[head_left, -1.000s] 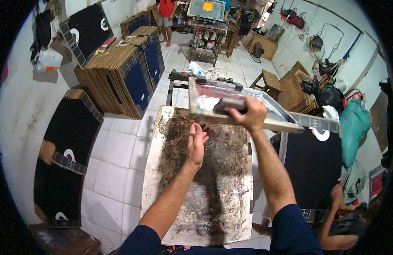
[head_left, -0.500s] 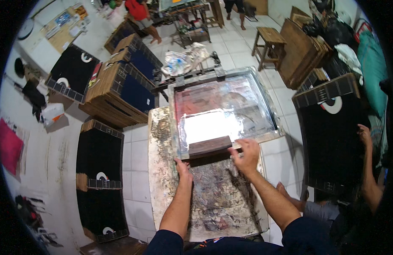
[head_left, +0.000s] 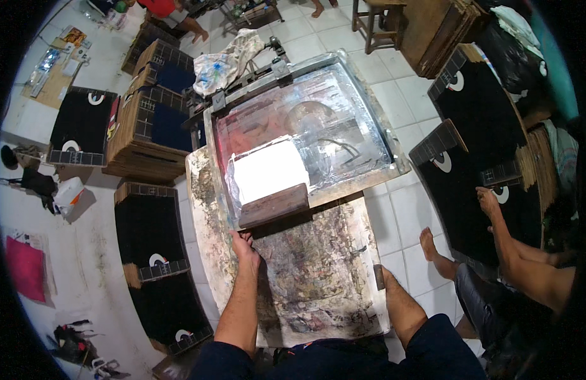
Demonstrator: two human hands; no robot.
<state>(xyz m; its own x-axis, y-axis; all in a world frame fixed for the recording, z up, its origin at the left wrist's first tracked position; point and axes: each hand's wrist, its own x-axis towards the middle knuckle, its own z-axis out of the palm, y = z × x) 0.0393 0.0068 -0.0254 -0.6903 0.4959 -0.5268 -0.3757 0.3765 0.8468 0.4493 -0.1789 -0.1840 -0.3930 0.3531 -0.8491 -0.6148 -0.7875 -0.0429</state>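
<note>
My left hand (head_left: pixel 244 246) grips the near left edge of a screen printing frame (head_left: pixel 343 195), its fingers curled at the edge. The frame lies tilted over a stained, ink-spotted board (head_left: pixel 312 272). Across its near edge rests a squeegee with a dark wooden handle (head_left: pixel 274 208), beside a bright white patch (head_left: pixel 267 171) on the mesh. My right forearm (head_left: pixel 404 297) reaches to the right edge of the board; the hand is hidden there, next to a small dark brown strip (head_left: pixel 379 277). The far side of the frame is held by metal clamps (head_left: pixel 281 71).
Black panels with white ring prints lie at left (head_left: pixel 150 228) and right (head_left: pixel 457 183). A co-worker's hand (head_left: pixel 487 201) touches the right ones. Stacked boards (head_left: pixel 125 145) stand far left, a crumpled cloth (head_left: pixel 226 63) behind the frame, a wooden stool (head_left: pixel 378 22) at the back.
My right hand has left the squeegee's side and dropped to the board's right edge. My left hand still holds the frame. The view has turned, and the co-worker's arm reaches further across the panels.
</note>
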